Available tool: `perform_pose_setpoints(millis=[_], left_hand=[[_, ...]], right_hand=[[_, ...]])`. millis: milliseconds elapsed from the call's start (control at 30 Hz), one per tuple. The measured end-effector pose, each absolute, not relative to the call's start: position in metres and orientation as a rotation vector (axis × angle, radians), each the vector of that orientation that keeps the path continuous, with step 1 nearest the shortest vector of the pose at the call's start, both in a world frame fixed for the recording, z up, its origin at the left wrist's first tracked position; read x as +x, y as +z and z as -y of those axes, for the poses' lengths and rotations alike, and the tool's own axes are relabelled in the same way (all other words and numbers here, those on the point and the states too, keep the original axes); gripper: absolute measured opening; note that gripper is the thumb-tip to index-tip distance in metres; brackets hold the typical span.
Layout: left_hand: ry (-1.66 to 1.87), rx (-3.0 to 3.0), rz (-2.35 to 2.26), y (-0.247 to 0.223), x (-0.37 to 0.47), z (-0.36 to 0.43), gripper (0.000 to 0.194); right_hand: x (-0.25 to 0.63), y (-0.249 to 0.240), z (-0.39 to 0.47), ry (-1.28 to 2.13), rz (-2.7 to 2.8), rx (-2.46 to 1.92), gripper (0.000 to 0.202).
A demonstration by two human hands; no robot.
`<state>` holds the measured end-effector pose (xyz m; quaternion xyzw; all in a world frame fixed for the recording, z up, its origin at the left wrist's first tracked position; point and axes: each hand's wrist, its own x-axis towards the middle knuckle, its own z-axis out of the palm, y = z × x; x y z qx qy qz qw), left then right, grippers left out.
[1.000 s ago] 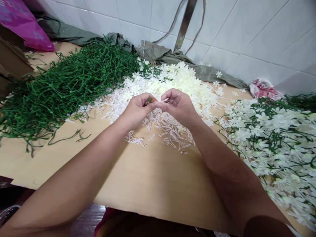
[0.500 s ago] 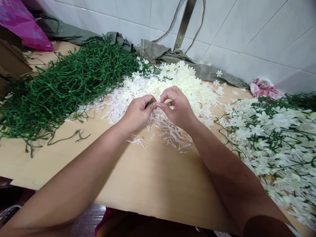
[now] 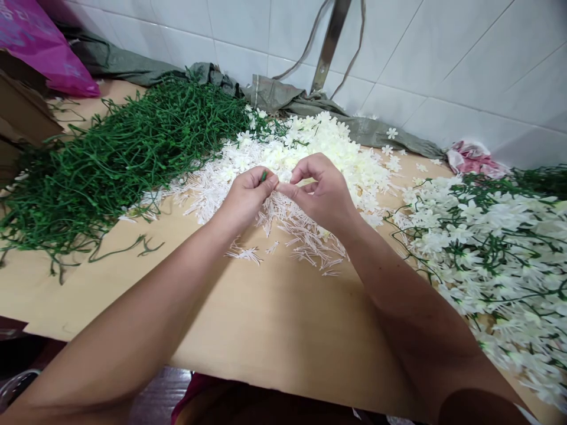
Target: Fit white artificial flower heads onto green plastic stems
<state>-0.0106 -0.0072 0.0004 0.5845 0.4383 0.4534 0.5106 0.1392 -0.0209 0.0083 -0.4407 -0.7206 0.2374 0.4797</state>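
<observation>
My left hand (image 3: pixel 251 190) is closed on a green plastic stem (image 3: pixel 264 176), of which only a short bit shows between thumb and forefinger. My right hand (image 3: pixel 319 188) meets it fingertip to fingertip, thumb and fingers bent in a pinch; whatever small piece is between them is hidden. Just beneath both hands lie thin white stamen-like pieces (image 3: pixel 305 236). Behind them rises a heap of cream artificial flower heads (image 3: pixel 330 139). To the left is a big pile of green plastic stems (image 3: pixel 133 147).
On the right lies a mass of white flowers on green stems (image 3: pixel 496 248). A cardboard box (image 3: pixel 24 103) and a pink plastic bag (image 3: pixel 53 53) stand at the far left. Grey-green cloth (image 3: pixel 376 130) runs along the tiled wall (image 3: pixel 434 53). The tan tabletop (image 3: pixel 274 324) ends near my body.
My left hand has shifted slightly and turned, so the green bit between its fingers points more upright. My right hand stays close against it. The piles look the same.
</observation>
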Motion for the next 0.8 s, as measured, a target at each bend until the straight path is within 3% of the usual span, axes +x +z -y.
perform_pose_setpoints(millis=[333,500,633,800], left_hand=[[1.012,1.364,-0.945,0.006,-0.0081,0.0111,0.019],[0.971,1.336,-0.915,0.008,-0.0093,0.0122,0.023],[0.962,1.38,-0.902,0.0064,-0.0105,0.0131,0.028],[0.993,1.487,-0.91,0.0023,-0.0114,0.0121,0.03]], right_hand=[[0.1445,0.0135,0.0176,0.451,1.882,-1.016,0.017],[0.1437,0.0106,0.0167,0.735,1.746,-1.074,0.015],[0.1425,0.0071,0.016,1.021,1.69,-1.09,0.03],[0.1456,0.0108,0.0141,1.058,1.717,-1.114,0.033]])
